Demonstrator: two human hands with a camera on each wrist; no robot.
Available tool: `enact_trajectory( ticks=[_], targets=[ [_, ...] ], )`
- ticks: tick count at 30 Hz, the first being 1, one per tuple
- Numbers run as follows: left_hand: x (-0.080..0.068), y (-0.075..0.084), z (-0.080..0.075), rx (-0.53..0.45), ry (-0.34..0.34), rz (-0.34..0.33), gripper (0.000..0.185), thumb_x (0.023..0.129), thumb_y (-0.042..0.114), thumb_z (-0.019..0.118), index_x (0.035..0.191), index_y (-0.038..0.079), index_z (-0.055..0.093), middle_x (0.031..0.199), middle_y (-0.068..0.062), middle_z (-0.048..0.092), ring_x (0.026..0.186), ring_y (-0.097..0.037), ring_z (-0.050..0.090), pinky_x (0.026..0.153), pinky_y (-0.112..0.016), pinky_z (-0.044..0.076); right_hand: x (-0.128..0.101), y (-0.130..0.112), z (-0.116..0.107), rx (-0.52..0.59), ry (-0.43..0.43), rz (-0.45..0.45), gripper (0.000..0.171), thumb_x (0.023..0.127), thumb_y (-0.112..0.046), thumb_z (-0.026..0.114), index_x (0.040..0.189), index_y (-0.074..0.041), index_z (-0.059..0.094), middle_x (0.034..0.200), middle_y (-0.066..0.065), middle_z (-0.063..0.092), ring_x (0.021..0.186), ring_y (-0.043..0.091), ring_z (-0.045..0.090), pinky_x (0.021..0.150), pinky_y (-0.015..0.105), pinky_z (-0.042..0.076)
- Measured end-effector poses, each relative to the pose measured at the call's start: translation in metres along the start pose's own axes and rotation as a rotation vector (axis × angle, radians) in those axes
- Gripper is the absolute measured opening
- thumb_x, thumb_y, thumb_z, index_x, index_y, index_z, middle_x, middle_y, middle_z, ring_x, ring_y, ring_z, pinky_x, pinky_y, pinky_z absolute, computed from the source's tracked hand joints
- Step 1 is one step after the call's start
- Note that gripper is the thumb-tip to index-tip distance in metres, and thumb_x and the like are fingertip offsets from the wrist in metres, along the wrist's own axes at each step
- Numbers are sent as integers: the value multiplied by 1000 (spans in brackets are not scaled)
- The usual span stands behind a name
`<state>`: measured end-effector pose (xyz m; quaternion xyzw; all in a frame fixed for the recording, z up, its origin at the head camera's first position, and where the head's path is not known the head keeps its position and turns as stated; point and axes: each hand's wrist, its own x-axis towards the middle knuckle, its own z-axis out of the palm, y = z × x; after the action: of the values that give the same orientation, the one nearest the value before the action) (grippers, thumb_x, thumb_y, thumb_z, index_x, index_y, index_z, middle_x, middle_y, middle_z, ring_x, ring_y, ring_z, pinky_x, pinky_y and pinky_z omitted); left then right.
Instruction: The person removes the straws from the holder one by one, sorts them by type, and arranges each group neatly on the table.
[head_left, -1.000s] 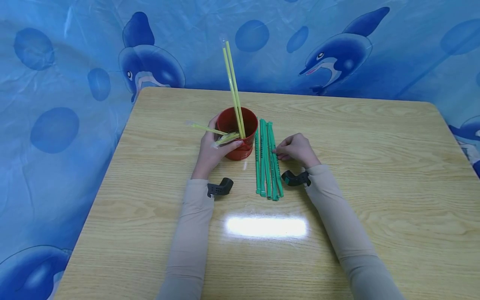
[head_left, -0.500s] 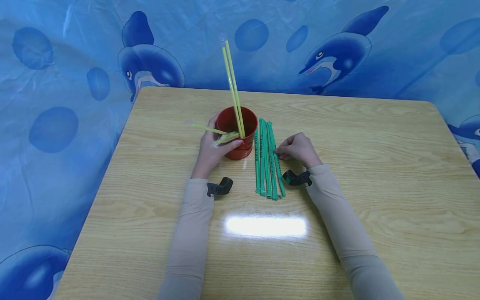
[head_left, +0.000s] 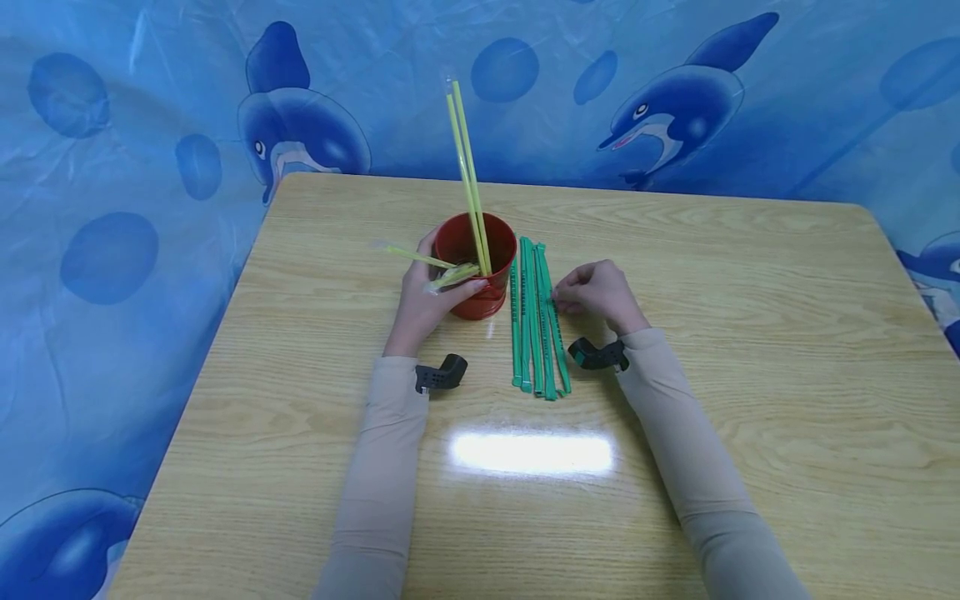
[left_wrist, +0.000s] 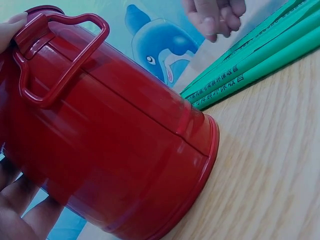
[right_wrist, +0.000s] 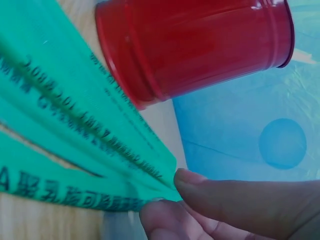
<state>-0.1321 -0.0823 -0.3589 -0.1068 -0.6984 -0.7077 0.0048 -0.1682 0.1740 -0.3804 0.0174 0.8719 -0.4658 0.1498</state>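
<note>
A red metal cup (head_left: 477, 265) stands on the wooden table (head_left: 750, 333) with two yellow-green straws (head_left: 468, 171) upright in it. My left hand (head_left: 426, 296) grips the cup's side (left_wrist: 110, 150) and also holds crumpled yellow-green straw wrappers (head_left: 431, 268) against it. Several green paper-wrapped straws (head_left: 536, 321) lie side by side just right of the cup. My right hand (head_left: 596, 293) pinches the rightmost green straw (right_wrist: 100, 195) between thumb and fingertip (right_wrist: 160, 220).
A blue dolphin-print cloth (head_left: 150, 125) hangs behind and around the table. A bright light reflection (head_left: 532, 454) lies on the tabletop between my forearms. Black wrist camera mounts (head_left: 441, 375) sit on both sleeves.
My right hand has crept slightly up along the rightmost green straw, and that straw's near end has swung a little to the right. The left hand and cup have stayed put.
</note>
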Motion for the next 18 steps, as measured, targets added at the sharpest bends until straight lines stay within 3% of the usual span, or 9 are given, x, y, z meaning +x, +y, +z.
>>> enact_trajectory(
  ticks=[7,18],
  targets=[
    [0,1,0,-2,-1,-2,78,79,1,72,144,3,29,141,-15,42,129,-27,40,101,-34,42,0,-5,-2,14,59,-96,21,85,-12,68,99,4,68,88,13,68,74,17,62,67,26,52],
    [-1,2,0,-5,5,-6,78,78,1,72,144,3,30,140,-13,43,128,-24,41,100,-34,42,7,-31,-4,242,111,-209,24,88,-6,65,107,10,64,96,13,67,78,12,65,78,33,55]
  ],
)
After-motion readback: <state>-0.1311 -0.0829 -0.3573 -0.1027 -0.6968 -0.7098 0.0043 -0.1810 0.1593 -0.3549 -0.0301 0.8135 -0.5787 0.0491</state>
